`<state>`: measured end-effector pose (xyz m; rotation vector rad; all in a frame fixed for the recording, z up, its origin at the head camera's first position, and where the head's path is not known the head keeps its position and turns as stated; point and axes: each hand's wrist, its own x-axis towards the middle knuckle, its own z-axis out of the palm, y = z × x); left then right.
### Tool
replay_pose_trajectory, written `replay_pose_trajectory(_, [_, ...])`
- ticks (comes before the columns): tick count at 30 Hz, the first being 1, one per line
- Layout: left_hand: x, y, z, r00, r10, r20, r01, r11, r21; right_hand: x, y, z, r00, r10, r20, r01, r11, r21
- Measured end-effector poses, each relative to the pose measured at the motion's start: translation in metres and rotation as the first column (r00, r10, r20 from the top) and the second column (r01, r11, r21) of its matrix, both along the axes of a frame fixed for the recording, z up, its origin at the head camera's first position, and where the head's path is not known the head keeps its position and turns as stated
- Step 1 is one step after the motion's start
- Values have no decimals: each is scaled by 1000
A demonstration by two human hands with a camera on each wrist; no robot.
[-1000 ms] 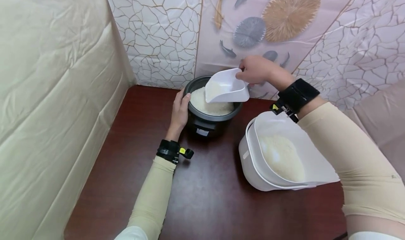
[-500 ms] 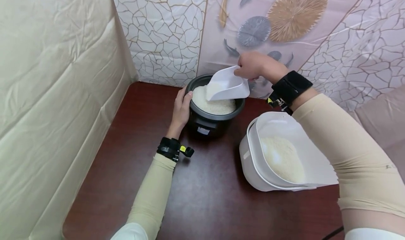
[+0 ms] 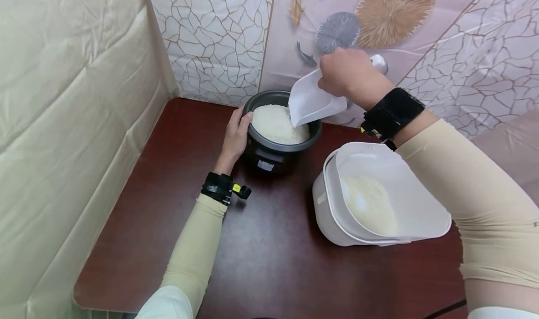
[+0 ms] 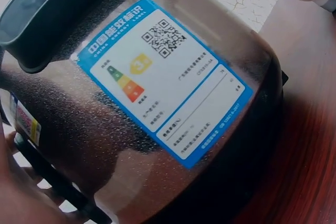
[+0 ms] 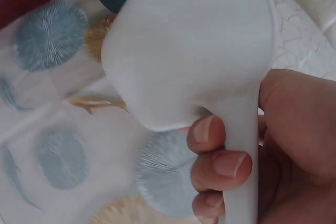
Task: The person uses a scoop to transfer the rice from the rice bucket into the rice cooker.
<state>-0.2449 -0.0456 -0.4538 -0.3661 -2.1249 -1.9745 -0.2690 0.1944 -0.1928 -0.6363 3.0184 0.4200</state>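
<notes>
A black rice cooker (image 3: 273, 156) stands on the table by the back wall, lid off, with a mound of white rice (image 3: 274, 122) inside. My left hand (image 3: 236, 134) grips its left side, thumb at the rim; in the left wrist view the fingers curl by a dark side handle (image 4: 58, 182). My right hand (image 3: 349, 73) holds a white scoop (image 3: 313, 101) by its handle, steeply tilted with its lip down at the rice. No rice shows in the scoop's visible bowl. From the right wrist view, several fingers wrap the scoop handle (image 5: 239, 145) and the scoop's underside shows.
A white bin (image 3: 330, 216) with rice (image 3: 366, 202) at its bottom stands right of the cooker, under my right forearm. A patterned wall cloth (image 3: 219, 43) rises behind, and a cream padded wall (image 3: 76, 122) borders the left. A black cable (image 3: 446, 308) crosses the front right.
My right hand has risen and tipped the scoop more steeply; the rice in it has slid out into the cooker. The left hand keeps its hold on the cooker.
</notes>
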Motion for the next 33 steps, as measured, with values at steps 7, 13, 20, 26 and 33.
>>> replay_pose_trajectory(7, [2, -3, 4, 999, -1, 32, 2, 1000, -32, 23, -9, -2, 973, 83, -216, -80, 997, 20])
replay_pose_trajectory(13, [5, -7, 21, 999, 46, -6, -46, 995, -86, 34, 3, -16, 948, 40, -316, -68, 995, -78])
replay_pose_trajectory(20, [32, -13, 68, 981, 129, -146, -148, 980, -133, 42, 40, -18, 969, -131, -211, 75, 964, -255])
replay_pose_trajectory(26, [49, -1, 82, 984, 63, -165, -95, 977, -192, 48, 86, -13, 979, -187, -77, 148, 922, -358])
replay_pose_trajectory(33, [67, -9, 80, 983, 50, -178, -102, 949, -297, 85, 145, -4, 975, -205, 81, 219, 867, -447])
